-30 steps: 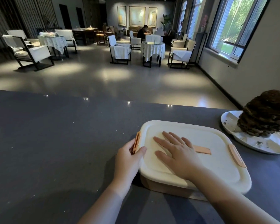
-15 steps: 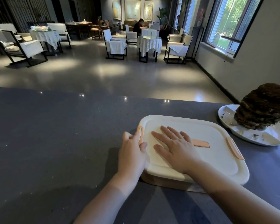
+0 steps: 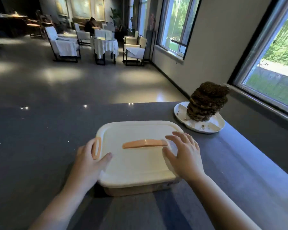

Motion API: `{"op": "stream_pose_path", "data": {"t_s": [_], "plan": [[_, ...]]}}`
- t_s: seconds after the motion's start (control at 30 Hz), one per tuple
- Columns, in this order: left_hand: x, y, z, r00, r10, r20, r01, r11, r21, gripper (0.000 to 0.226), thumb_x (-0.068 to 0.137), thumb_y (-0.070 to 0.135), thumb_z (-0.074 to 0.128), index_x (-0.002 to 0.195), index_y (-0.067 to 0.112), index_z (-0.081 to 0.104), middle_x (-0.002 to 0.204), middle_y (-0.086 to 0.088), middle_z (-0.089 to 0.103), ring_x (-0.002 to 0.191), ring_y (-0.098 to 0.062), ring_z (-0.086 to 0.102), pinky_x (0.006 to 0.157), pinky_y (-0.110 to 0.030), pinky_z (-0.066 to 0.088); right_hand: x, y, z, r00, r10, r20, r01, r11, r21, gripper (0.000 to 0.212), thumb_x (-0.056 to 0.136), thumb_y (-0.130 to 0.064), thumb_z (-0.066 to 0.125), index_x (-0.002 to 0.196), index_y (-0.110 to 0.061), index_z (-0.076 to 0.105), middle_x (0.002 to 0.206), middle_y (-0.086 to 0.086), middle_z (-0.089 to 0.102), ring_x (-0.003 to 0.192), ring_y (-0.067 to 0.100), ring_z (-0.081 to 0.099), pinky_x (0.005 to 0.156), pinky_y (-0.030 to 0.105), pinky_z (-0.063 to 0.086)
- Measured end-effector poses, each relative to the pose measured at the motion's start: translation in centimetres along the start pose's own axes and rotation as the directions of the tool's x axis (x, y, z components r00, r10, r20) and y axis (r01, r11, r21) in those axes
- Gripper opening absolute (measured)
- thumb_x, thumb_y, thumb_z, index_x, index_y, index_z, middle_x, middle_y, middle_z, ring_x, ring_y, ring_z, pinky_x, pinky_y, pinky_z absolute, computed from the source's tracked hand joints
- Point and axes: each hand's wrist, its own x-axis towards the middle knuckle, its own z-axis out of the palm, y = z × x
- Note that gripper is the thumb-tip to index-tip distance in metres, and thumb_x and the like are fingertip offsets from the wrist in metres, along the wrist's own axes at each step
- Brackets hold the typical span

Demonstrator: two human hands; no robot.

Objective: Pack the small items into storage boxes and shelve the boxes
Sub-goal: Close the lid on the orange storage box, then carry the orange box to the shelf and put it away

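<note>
A cream storage box [image 3: 136,165] with its lid on is seen lying flat on the dark grey counter [image 3: 40,146], near the middle of its near edge. A flat orange handle [image 3: 145,143] is laid across the middle of the lid, and an orange clasp [image 3: 96,147] is set on the left edge.

The left hand [image 3: 90,163] is placed against the left side of the box, at the clasp; its thumb is laid on the lid, while the other fingers are curled down round the edge behind the clasp, so the box is held there. The right hand [image 3: 184,155] is held over the right edge of the lid, its fingers [image 3: 178,138] spread wide and gently bent; whether the fingertips are touching the lid cannot be told, and nothing is gripped by it.

To the far right, apart from the box, a white divided plate [image 3: 211,127] is seen on the counter, with a tall dark brown layered stack [image 3: 206,103] standing on it. Beyond the counter, a dim hall is shown with white-covered chairs [image 3: 63,45] and a round table [image 3: 105,45], and large windows [image 3: 178,24] are set in the right wall.
</note>
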Motion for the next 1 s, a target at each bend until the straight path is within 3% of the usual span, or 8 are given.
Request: {"op": "stream_pose_path", "data": {"t_s": [0.07,0.13,0.3,0.43,0.6,0.77,0.9,1.0], "plan": [[0.6,-0.1,0.3,1.000,-0.009,0.006,0.009,1.000,0.006,0.071,0.073,0.033,0.078,0.134,0.019,0.044,0.122,-0.004,0.039,0.099,-0.016,0.043,0.088,-0.031,0.035,-0.8,2.3,-0.9,0.977,0.192,0.091,-0.202,0.971,0.125,0.047,0.086,-0.048,0.063,0.130,-0.036,0.054,0.140,-0.012,0.044,0.132,0.011,0.031,0.104,0.027,0.025],[1.1,-0.1,0.7,0.999,-0.039,0.022,0.039,0.999,0.011,0.078,0.072,0.037,0.078,0.137,0.020,0.039,0.131,-0.008,0.037,0.105,-0.020,0.045,0.090,-0.034,0.037,-1.1,3.3,-1.0,0.947,0.279,0.161,-0.315,0.906,0.283,0.052,0.085,-0.045,0.066,0.133,-0.035,0.051,0.136,-0.015,0.042,0.131,0.009,0.034,0.100,0.024,0.027],[1.9,-0.3,0.8,0.997,-0.056,0.062,0.052,0.996,0.069,0.085,0.071,0.045,0.077,0.140,0.022,0.035,0.138,-0.008,0.041,0.123,-0.029,0.045,0.100,-0.048,0.040,-0.1,4.6,-0.7,0.907,0.305,0.291,-0.407,0.813,0.415,0.048,0.083,-0.046,0.067,0.128,-0.048,0.050,0.125,-0.018,0.042,0.113,0.006,0.046,0.092,0.027,0.037],[1.9,0.5,1.1,0.992,-0.114,0.045,0.113,0.993,0.028,0.075,0.076,0.042,0.074,0.139,0.025,0.036,0.137,-0.004,0.047,0.123,-0.027,0.046,0.099,-0.042,0.039,2.0,5.9,-0.9,0.868,0.332,0.369,-0.476,0.766,0.431,0.042,0.086,-0.048,0.061,0.124,-0.054,0.045,0.112,-0.007,0.057,0.094,0.012,0.061,0.074,0.032,0.053],[1.2,1.6,1.4,0.979,-0.191,-0.074,0.184,0.978,-0.099,0.057,0.075,0.031,0.077,0.124,0.029,0.048,0.122,0.000,0.054,0.107,-0.021,0.053,0.090,-0.036,0.043,2.9,7.0,-0.3,0.870,0.279,0.407,-0.475,0.697,0.537,0.042,0.086,-0.040,0.064,0.124,-0.049,0.047,0.099,0.000,0.062,0.085,0.018,0.066,0.077,0.042,0.057],[-0.7,2.2,0.7,0.937,-0.289,-0.198,0.241,0.942,-0.236,0.056,0.067,0.026,0.084,0.115,0.033,0.056,0.115,-0.002,0.059,0.100,-0.024,0.060,0.086,-0.040,0.051,3.3,6.3,-0.4,0.921,0.170,0.350,-0.370,0.657,0.657,0.053,0.082,-0.034,0.069,0.126,-0.053,0.047,0.103,-0.005,0.060,0.089,0.017,0.064,0.079,0.042,0.055],[-5.5,1.1,-1.6,0.852,-0.368,-0.371,0.248,0.910,-0.333,0.057,0.064,0.026,0.086,0.113,0.035,0.058,0.114,-0.004,0.062,0.103,-0.025,0.061,0.092,-0.044,0.050,4.9,2.9,-0.4,0.947,0.006,0.321,-0.253,0.629,0.735,0.052,0.082,-0.029,0.072,0.123,-0.055,0.052,0.100,-0.008,0.063,0.089,0.015,0.064,0.074,0.035,0.052],[-10.0,0.1,-4.6,0.760,-0.429,-0.488,0.277,0.894,-0.353,0.060,0.064,0.025,0.086,0.118,0.031,0.058,0.113,-0.005,0.063,0.106,-0.024,0.060,0.095,-0.042,0.048,4.8,-1.2,0.8,0.917,-0.139,0.375,-0.225,0.596,0.771,0.053,0.081,-0.027,0.072,0.125,-0.051,0.053,0.105,-0.013,0.063,0.093,0.012,0.063,0.075,0.033,0.051]]}}
